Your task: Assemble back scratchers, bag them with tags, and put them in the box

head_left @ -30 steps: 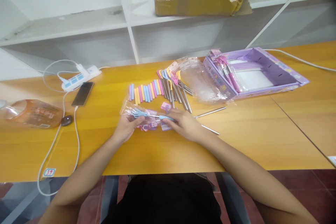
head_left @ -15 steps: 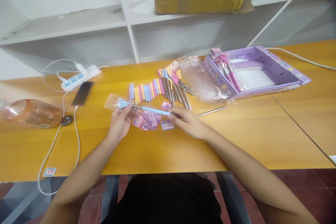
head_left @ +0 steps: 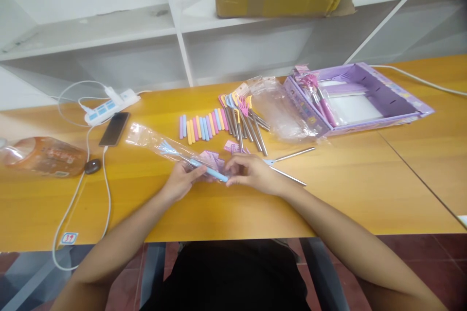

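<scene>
Pointing claw (head_left: pixel 168 148) away-left, blue scratcher (head_left: pixel 213 172) slants; left fingers (head_left: pixel 197 171) clasp it; right fingers (head_left: pixel 241 159): hold unclear.

Lay open on the surface (head_left: pixel 365 184) right of the steel rods (head_left: pixel 295 153); was blocked ahead by coloured handles (head_left: pixel 205 129), back scratchers (head_left: pixel 243 108), plastic sleeves (head_left: pixel 282 109) and purple display box (head_left: pixel 399 93).

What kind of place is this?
Maybe a workroom: a long wooden table has a row of colorful sticks, a pile of clear plastic bags and an open purple box on it.
</scene>
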Demonstrator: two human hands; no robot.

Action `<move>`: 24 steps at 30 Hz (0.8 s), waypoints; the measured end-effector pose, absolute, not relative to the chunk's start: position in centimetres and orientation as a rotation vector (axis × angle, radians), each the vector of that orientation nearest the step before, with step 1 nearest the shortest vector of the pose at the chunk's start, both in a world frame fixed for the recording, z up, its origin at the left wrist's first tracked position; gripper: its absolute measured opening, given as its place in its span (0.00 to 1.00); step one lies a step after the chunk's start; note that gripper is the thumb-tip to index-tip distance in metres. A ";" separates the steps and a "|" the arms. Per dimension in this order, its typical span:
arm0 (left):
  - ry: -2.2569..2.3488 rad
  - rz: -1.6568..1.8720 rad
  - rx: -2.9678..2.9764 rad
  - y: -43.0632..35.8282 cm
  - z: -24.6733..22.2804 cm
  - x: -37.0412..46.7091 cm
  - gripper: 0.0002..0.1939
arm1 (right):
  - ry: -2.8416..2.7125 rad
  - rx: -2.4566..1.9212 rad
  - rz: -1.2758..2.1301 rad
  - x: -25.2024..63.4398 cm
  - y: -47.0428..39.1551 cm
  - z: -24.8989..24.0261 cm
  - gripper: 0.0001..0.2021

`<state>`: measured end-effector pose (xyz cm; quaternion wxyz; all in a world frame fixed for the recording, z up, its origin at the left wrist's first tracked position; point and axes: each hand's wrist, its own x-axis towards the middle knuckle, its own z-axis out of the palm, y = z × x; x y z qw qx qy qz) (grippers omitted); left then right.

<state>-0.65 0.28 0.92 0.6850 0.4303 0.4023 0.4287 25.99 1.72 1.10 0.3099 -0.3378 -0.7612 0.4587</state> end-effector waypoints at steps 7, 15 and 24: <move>0.905 0.804 1.200 -0.2 0.7 -0.4 0.15 | -2.071 -0.877 1.087 25.2 1.1 0.9 0.14; 0.921 0.722 1.333 -0.7 0.8 -0.3 0.12 | -2.141 -0.816 0.922 24.9 0.6 0.4 0.11; 0.952 0.943 1.051 0.2 0.7 -0.9 0.14 | -2.122 -0.765 1.079 25.8 0.5 1.7 0.18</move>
